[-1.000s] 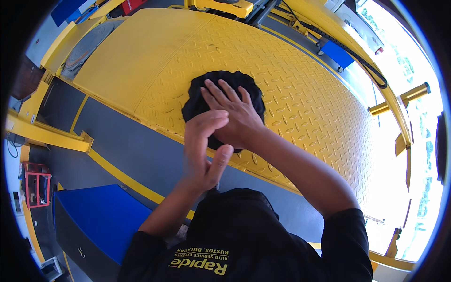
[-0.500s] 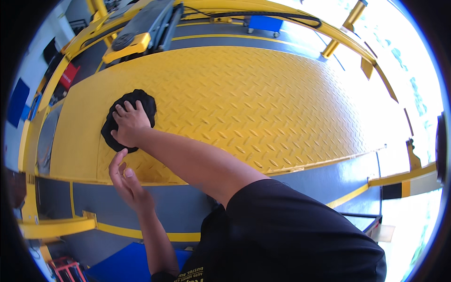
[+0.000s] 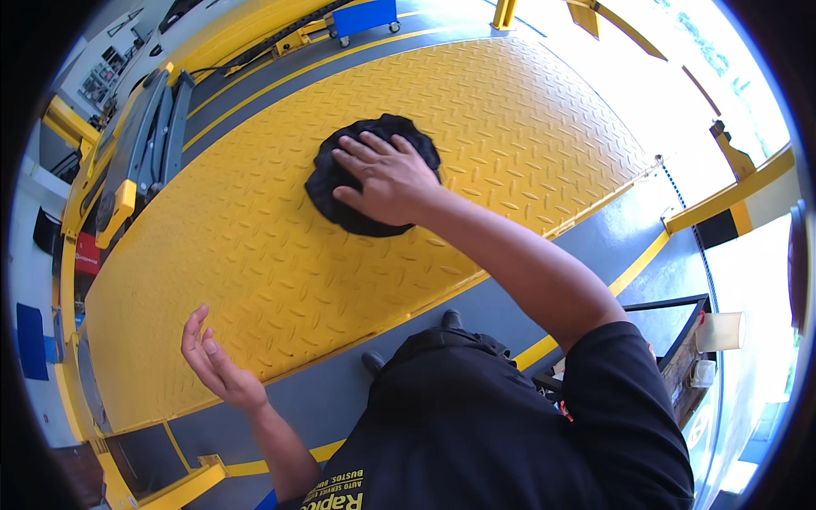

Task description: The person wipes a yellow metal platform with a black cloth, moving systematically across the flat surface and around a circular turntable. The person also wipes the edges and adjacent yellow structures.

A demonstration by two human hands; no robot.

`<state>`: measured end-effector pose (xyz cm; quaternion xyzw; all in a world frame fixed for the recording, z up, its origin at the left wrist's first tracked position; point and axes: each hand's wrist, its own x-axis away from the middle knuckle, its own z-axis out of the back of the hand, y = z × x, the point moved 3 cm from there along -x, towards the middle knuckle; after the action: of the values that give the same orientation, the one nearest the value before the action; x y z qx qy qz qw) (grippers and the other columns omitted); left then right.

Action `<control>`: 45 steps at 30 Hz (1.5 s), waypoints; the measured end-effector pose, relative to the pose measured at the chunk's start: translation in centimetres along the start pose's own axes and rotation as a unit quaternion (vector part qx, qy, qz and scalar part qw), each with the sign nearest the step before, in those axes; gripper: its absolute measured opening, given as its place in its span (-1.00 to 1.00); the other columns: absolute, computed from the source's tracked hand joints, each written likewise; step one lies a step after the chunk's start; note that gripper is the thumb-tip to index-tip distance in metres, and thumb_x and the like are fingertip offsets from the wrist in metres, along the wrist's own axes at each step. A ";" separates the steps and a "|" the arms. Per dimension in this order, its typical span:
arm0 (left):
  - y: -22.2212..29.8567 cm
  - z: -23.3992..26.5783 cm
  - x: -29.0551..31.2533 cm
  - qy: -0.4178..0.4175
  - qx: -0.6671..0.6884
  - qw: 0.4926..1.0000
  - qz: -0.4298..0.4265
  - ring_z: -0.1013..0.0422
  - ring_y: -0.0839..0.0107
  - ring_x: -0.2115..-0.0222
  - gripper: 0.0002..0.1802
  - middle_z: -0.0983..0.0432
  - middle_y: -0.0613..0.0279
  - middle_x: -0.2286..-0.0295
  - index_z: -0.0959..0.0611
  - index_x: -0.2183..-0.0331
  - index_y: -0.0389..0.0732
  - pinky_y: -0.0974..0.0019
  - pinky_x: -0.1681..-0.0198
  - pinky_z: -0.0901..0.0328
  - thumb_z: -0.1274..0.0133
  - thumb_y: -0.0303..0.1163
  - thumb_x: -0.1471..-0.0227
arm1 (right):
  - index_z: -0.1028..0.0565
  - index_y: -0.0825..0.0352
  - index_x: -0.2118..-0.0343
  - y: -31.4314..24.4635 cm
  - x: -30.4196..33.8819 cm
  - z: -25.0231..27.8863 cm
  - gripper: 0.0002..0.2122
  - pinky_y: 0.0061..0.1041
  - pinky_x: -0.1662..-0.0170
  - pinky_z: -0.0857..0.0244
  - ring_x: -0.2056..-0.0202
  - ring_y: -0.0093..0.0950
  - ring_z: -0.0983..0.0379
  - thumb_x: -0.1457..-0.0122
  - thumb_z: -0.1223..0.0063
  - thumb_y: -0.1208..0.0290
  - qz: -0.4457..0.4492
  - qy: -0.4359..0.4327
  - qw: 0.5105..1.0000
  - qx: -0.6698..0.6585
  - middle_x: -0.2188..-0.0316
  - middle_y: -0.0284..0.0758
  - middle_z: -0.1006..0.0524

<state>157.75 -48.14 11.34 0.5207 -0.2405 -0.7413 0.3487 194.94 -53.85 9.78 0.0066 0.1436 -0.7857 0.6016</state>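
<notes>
A crumpled black cloth [image 3: 365,223] lies on a yellow diamond-tread metal plate [image 3: 544,127]. My right hand [image 3: 393,180] rests flat on top of the cloth with its fingers spread and covers its middle. My right arm reaches across the plate's near edge. To the left, my left hand [image 3: 223,367] is raised near the plate's front edge, empty, its fingers loosely bent and apart. It does not touch the cloth.
At the left stands a grey and yellow lift arm [image 3: 153,127]. Behind the plate is a blue wheeled cart [image 3: 365,15]. A dark-framed cart [image 3: 680,374] with a whitish container [image 3: 722,331] is at my right. My shoes [image 3: 374,361] stand by the near edge.
My right hand and the black cloth have slid to the right along the plate. My view has turned to the right. My left hand stays raised and empty.
</notes>
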 end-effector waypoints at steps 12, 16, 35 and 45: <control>4.6 -8.7 1.9 -0.081 -0.030 0.996 0.025 -0.34 0.13 -0.30 -0.54 -0.45 -0.01 -0.25 -0.45 -0.29 -0.33 -0.04 -0.38 -0.15 0.25 -0.30 -0.56 | -0.14 0.01 -0.60 40.3 12.2 10.8 -0.24 -0.05 -0.62 0.26 -0.63 -0.36 0.13 -0.49 0.37 -0.34 -0.315 0.021 0.939 0.136 -0.64 -0.45 -0.01; 4.9 -7.5 1.6 -0.096 -0.088 0.991 0.024 -0.35 0.14 -0.30 -0.55 -0.47 0.00 -0.24 -0.45 -0.30 -0.31 0.02 -0.37 -0.16 0.20 -0.32 -0.55 | -0.12 0.01 -0.60 47.4 11.3 11.5 -0.23 -0.07 -0.62 0.25 -0.63 -0.37 0.14 -0.48 0.37 -0.35 -0.365 0.015 0.920 0.140 -0.65 -0.42 0.00; 3.1 -3.7 1.4 -0.104 0.105 0.988 -0.036 -0.44 -0.08 -0.16 -0.45 -0.55 -0.13 -0.14 -0.53 -0.21 -0.30 -0.08 -0.25 -0.30 -0.13 -0.12 -0.39 | -0.16 0.22 -0.57 2.4 -9.7 -1.2 -0.34 -0.02 -0.57 0.15 -0.59 -0.18 0.03 -0.54 0.16 -0.03 0.074 -0.033 0.990 0.116 -0.61 -0.27 -0.09; -6.1 12.8 -2.9 0.000 -0.048 0.999 -0.001 -0.41 -0.09 -0.17 -0.47 -0.50 -0.15 -0.18 -0.54 -0.19 -0.34 -0.06 -0.30 -0.26 -0.12 -0.19 -0.37 | -0.33 0.23 -0.47 -37.5 -12.6 -9.1 -0.38 0.10 -0.54 0.04 -0.54 -0.16 -0.11 -0.44 -0.01 0.03 0.411 -0.093 0.904 -0.064 -0.55 -0.32 -0.24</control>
<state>144.74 -42.08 13.13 0.5035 -0.2047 -0.7522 0.3727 161.37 -31.07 11.56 -0.0466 0.1209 -0.4547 0.8812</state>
